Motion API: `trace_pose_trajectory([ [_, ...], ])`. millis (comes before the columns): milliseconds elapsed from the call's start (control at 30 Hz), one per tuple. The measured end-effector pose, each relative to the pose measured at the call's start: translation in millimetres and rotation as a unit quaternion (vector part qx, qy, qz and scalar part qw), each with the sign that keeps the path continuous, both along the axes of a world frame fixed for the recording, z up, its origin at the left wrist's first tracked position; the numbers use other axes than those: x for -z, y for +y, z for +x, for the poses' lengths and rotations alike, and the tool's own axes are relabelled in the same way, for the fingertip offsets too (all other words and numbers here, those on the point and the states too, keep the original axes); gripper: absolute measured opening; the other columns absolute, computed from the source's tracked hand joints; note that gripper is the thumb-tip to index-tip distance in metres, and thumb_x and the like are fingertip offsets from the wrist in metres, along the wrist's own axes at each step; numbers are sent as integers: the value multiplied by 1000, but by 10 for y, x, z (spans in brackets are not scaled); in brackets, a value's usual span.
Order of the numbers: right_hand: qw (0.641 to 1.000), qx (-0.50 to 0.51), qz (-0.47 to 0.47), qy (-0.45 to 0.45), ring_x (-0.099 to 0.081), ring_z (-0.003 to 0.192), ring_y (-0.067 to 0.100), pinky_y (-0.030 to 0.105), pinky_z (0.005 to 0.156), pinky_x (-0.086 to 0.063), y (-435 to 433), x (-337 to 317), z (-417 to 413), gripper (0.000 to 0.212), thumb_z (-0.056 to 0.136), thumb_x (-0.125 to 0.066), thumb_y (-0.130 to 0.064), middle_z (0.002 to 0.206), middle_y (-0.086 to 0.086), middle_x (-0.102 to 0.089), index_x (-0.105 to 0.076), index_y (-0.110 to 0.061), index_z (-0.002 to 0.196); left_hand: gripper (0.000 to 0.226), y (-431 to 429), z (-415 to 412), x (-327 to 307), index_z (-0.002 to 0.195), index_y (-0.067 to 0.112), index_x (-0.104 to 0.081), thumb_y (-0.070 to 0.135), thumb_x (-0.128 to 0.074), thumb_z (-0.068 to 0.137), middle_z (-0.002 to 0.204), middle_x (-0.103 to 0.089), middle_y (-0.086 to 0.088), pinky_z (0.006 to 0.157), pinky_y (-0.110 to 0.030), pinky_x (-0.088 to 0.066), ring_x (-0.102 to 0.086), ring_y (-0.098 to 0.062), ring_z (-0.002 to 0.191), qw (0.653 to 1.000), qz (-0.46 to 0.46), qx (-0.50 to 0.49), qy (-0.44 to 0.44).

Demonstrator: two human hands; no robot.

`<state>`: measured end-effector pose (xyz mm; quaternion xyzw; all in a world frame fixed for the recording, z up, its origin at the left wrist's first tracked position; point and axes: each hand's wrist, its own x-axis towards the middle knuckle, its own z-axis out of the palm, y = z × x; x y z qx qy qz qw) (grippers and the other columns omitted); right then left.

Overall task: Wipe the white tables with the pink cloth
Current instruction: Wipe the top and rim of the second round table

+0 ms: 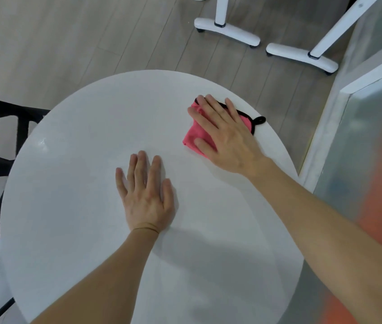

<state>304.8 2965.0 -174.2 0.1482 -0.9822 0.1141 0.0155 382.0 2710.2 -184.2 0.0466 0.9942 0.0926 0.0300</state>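
Round and white, the tabletop (68,206) fills most of the view. Nearest, the left hand (146,202) is laid flat on it, with fingers straight and slightly spread. Farther, near the right edge, the pink cloth (190,134) is pressed down by the right hand (225,134), with fingers also straight. Beyond, white table feet (227,31) are seen on the grey floor (68,43).

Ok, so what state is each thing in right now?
Table: standing, top level.
Cloth: folded, lying flat near the far right edge.
Right hand: fingers straight, pressing the cloth.
Left hand: flat, palm down on the bare top.
Chair: standing at the table's left side.
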Motion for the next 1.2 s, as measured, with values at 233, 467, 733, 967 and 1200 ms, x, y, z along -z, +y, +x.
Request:
trace_pose_trajectory([
  [233, 997, 52, 50, 12, -10, 169, 27, 56, 135, -10, -276, -30, -297, 77, 113, -25, -64, 181, 12, -15, -29, -14, 171, 61, -3, 4, 24, 167, 24, -37, 43, -35, 109, 180, -20, -7, 133, -62, -4, -6, -21, 169, 1000, -5, 7, 1],
  [467, 994, -91, 43, 44, -21, 166, 25, 50, 136, -12, -547, 88, -989, 61, 115, -28, -45, 177, 8, -30, -34, -18, 170, 60, -12, 2, 33, 165, 22, -41, 42, -36, 109, 178, -25, -10, 133, -64, -8, -11, -24, 168, 1000, -5, 13, 21],
  [733, 972, 231, 32, -31, -8, 169, 23, 55, 134, -19, 179, -93, 1313, 61, 117, -30, -38, 181, 6, -17, -25, -13, 172, 61, -14, 3, 14, 167, 23, -36, 44, -34, 109, 181, -17, -9, 132, -65, -4, -2, -23, 169, 1000, 8, 18, -14],
  [967, 951, 301, 41, -47, -4, 169, 25, 56, 135, -12, -166, -19, 1133, 68, 116, -27, -52, 182, 10, -12, -23, -14, 173, 62, -39, -11, 50, 166, 21, -34, 44, -33, 108, 179, -20, -13, 131, -67, -5, -6, -28, 169, 1000, -1, 26, -7],
  [1200, 975, 222, 27, -15, -15, 168, 25, 51, 136, -8, -397, 101, -456, 69, 112, -26, -56, 179, 8, -25, -35, -19, 170, 60, -62, -2, 89, 165, 25, -31, 46, -30, 109, 179, -20, -11, 133, -63, -2, -5, -26, 168, 1000, -5, 25, 9],
])
